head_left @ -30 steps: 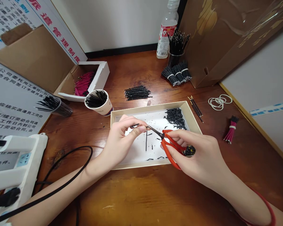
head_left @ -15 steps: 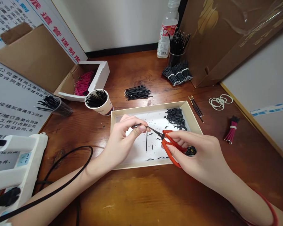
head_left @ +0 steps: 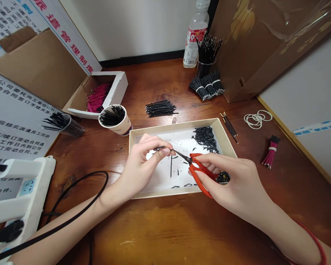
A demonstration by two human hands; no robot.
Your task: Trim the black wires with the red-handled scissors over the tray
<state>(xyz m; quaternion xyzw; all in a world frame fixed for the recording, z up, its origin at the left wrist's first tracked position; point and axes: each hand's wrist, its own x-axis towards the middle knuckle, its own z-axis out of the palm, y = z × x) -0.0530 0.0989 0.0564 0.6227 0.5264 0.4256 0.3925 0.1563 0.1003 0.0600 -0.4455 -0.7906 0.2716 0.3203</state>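
Observation:
Thumb and forefinger of my left hand (head_left: pixel 140 163) pinch a short black wire (head_left: pixel 159 148) over a shallow cardboard tray (head_left: pixel 179 127). My right hand (head_left: pixel 234 180) is closed round red-handled long-nose pliers (head_left: pixel 191 160), whose narrow jaws point left and meet the left fingertips. What lies between the jaw tips is too small to make out. A thin black strand (head_left: pixel 171 167) runs straight down below the pinch; whether it hangs or lies in the tray I cannot tell. Curled black scraps (head_left: pixel 205 139) are heaped in the tray's far right corner, with several loose bits on its white floor.
Behind the tray lies a pile of black wires (head_left: pixel 161 109). A paper cup (head_left: pixel 120 125) of wires stands left, near an open box (head_left: pixel 120 88) with red wires. Tied black bundles (head_left: pixel 206 88) and a bottle (head_left: pixel 193 44) are at the back. A black cable (head_left: pixel 79 213) crosses the left forearm.
Almost nothing differs. Both hands, the wire and the pliers keep the same place over the tray, with only a very slight shift of the whole view.

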